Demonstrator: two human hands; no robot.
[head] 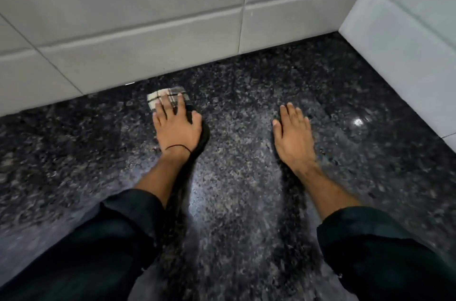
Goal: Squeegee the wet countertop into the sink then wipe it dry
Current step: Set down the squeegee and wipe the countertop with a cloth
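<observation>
Near the tiled wall, the left hand (175, 125) presses a checked cloth (167, 98) flat on the tabletop (246, 177), the right hand (293, 135) spread empty: drying step, probably needing overlapping wiping strokes next.

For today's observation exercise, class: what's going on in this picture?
A person is wiping a dark speckled countertop. Their left hand presses flat on a folded checked cloth close to the tiled wall. The right hand lies flat on the bare stone, holding nothing. No squeegee or sink is in view.
</observation>
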